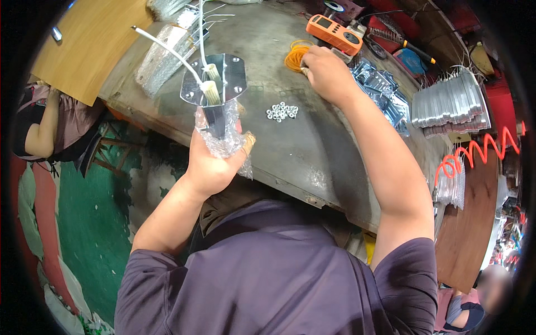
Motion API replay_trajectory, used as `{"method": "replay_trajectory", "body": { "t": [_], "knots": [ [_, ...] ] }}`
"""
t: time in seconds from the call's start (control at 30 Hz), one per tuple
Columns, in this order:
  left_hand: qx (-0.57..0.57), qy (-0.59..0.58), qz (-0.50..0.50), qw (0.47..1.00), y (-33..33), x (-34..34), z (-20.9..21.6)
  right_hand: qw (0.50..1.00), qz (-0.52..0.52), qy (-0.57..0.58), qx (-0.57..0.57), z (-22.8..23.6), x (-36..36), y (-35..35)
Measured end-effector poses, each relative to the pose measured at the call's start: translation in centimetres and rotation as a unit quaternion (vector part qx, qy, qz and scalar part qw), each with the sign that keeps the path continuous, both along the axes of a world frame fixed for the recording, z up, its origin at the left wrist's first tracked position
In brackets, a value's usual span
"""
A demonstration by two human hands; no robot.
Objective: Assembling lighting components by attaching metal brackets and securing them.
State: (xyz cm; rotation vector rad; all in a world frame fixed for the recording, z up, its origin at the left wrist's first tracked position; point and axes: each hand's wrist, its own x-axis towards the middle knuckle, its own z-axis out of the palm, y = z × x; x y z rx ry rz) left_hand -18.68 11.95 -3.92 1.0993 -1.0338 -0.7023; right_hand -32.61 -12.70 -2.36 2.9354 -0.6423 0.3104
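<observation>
My left hand (215, 162) is wrapped around a metal heating element (215, 117), whose lower part is in clear bubble wrap (226, 146). Its dark flange plate (237, 72) has round holes and faces up, with two white sleeved wires (177, 54) rising from it. At the far side of the bench, my right hand (326, 72) has its fingers curled in at the edge of a bundle of yellow rubber bands (295, 58). The fingertips are partly hidden there. Between the hands lies a small pile of silver nuts (282, 111) on the bench.
An orange meter (335, 34) stands behind my right hand. Small silvery-blue packets (382, 89) and stacked metal strips (451, 106) lie to the right, near a red coiled hose (474, 153). Bubble-wrapped parts (162, 64) are at the back left of the metal bench (262, 151). Other people sit at both sides.
</observation>
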Motion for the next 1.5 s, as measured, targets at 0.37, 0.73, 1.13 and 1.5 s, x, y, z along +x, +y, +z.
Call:
{"method": "replay_trajectory", "body": {
  "t": [0.37,0.73,1.13,1.5],
  "knots": [
    [0.126,0.026,-0.046,0.991,-1.8,-0.6,2.1,0.711,-0.139,-0.387,0.57,4.8,-2.4,1.3],
    [0.141,-0.038,-0.072,0.987,-2.9,-1.8,2.5,0.672,-0.129,-0.387,0.618,6.2,-5.0,2.9],
    [0.148,-0.001,-0.107,0.983,-2.5,-2.0,2.8,0.694,-0.138,-0.361,0.607,4.5,-6.1,4.2],
    [0.144,-0.001,-0.13,0.981,-2.5,-1.9,2.3,0.665,-0.114,-0.389,0.628,5.6,-7.5,6.0]
  ]
}}
